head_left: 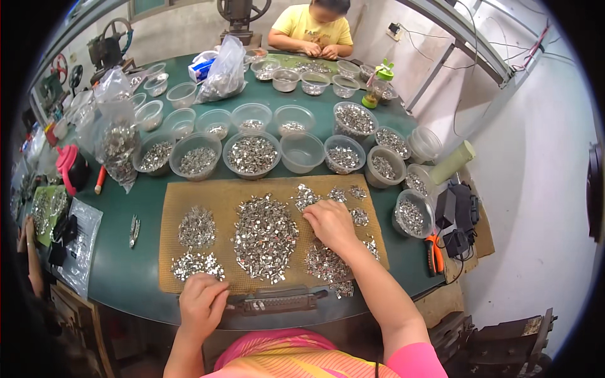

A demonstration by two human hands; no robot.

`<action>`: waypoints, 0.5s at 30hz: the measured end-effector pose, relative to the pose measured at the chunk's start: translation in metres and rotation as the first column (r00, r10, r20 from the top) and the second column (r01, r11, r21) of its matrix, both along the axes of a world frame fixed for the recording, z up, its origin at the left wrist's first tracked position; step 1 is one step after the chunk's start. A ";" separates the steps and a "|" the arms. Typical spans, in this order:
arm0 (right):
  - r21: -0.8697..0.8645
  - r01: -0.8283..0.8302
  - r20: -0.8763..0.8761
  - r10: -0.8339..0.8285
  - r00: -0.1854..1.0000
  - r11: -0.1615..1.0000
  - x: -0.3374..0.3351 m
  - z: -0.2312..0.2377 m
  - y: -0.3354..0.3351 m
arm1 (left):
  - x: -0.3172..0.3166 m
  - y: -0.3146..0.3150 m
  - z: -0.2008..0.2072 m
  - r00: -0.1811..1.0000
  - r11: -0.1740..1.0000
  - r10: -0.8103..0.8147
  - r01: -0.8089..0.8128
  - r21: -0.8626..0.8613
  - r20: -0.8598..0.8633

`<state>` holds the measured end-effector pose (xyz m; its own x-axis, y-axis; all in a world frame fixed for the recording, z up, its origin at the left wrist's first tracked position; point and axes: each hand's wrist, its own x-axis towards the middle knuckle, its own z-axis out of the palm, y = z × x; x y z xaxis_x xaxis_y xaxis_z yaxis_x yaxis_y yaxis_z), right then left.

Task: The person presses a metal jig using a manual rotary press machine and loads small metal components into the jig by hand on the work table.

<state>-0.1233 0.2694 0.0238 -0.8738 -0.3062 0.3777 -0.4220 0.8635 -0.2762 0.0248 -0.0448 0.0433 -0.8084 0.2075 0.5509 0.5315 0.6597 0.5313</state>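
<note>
A tan textured mat (224,192) lies in front of me with several heaps of small silvery metal pieces. My left hand (200,305) is at the mat's near left edge, thumb and fingers drawn together, beside a bright heap (196,266). What its fingertips hold, if anything, is too small to make out. Reaching across the mat, my right hand (331,223) has curled fingers at a small heap (307,196) on the upper right; its fingertips are partly hidden. Between the hands spreads the largest heap (265,238). A dark slotted metal fixture (277,303) sits at the near edge.
Clear plastic tubs (253,154) of metal pieces line the mat's far side. Orange-handled pliers (433,255) lie right, a multi-tool (134,231) left. A plastic bag of pieces (118,142) stands at left. Across the green table (126,271) a person in yellow (313,31) works.
</note>
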 end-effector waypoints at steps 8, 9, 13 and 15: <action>-0.201 0.136 0.143 -0.108 0.984 0.970 0.040 0.038 0.052 | 0.002 -0.012 -0.002 0.999 0.999 0.042 -0.043 0.031 0.025; -0.187 0.123 0.178 -0.089 0.980 0.975 0.048 0.034 0.057 | 0.001 -0.011 -0.004 0.999 0.999 0.036 -0.036 0.034 0.024; -0.127 0.077 0.145 -0.058 0.988 0.989 0.063 0.014 0.057 | -0.007 -0.004 -0.004 1.000 0.999 0.024 -0.024 0.039 0.019; -0.119 0.065 0.106 -0.052 0.993 0.991 0.063 0.013 0.052 | -0.006 -0.003 -0.003 1.000 0.999 0.014 -0.015 0.040 0.021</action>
